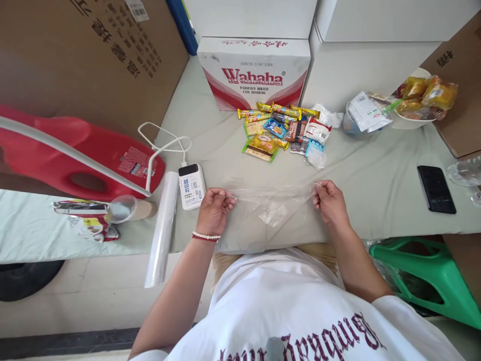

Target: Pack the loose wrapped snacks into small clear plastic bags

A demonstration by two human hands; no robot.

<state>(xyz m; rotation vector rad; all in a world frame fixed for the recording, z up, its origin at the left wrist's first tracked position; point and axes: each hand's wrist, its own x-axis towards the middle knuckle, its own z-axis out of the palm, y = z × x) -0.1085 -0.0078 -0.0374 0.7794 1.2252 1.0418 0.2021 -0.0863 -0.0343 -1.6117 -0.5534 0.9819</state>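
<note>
A clear plastic bag (272,213) is stretched between my two hands over the front part of the table. My left hand (218,203), with bracelets at the wrist, is closed in a pinch on the bag's upper left corner. On the other side my right hand (327,200) pinches the upper right corner. Faint white print shows in the middle of the plastic. Beyond the bag lies a pile of small wrapped snacks (276,128) in yellow, blue, red and brown packets, apart from both hands.
A white power bank (193,194) with a cable sits beside my left hand. Left of it is a roll of clear film (163,228), overhanging the table edge. A Wahaha carton (255,75) stands behind the snacks. A black phone (436,189) and a bowl of packaged food (411,120) are at right.
</note>
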